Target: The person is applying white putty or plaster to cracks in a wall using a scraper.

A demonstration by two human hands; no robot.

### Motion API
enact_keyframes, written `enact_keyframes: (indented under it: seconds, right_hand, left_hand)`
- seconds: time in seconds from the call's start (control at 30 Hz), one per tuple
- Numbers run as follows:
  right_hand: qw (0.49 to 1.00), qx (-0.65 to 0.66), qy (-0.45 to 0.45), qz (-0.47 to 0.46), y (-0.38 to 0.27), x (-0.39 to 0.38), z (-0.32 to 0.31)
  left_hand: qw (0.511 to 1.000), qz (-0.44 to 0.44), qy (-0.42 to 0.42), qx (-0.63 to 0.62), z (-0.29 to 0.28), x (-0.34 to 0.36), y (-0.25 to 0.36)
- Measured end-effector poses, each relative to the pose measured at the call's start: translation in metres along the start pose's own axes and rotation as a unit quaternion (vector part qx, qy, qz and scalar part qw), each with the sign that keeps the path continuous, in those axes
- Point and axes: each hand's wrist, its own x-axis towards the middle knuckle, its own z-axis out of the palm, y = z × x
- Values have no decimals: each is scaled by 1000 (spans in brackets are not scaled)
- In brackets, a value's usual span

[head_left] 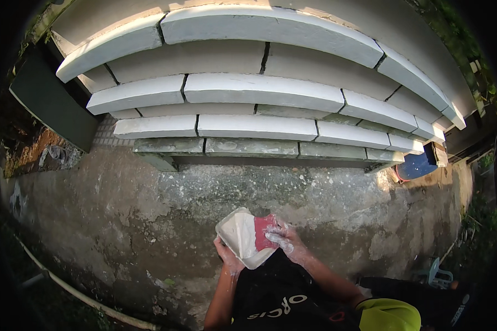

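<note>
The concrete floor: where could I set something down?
Bare patches of floor lie left of the left hand and right of the right hand, both in front of the white ledges. It's more crowded at far right, by the blue container, and lower right, around the pale plastic chair.

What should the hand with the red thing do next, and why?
Maybe the right hand should slide the red scraper gently under the white paste: its edge looks right beside the paste, and the left hand holds the tray.
</note>
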Motion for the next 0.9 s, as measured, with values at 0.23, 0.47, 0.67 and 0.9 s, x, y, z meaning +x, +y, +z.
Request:
enact_keyframes:
  seconds: [0.23, 0.47, 0.67, 0.9]
  right_hand:
    - [935, -348, -54, 37, -7, 71, -74]
    - [991, -125, -12, 43, -1, 164, -150]
    - [952, -237, 91, -169, 30, 223, -197]
    - [465, -603, 180, -623, -14, 337, -203]
  left_hand:
    - [995, 76, 44, 42, -23, 78, -59]
    - [993, 74, 90, -4, -102, 174, -99]
    - [997, 9, 73, 35, -201, 214, -135]
    - [996, -57, 45, -46, -289, 222, -185]
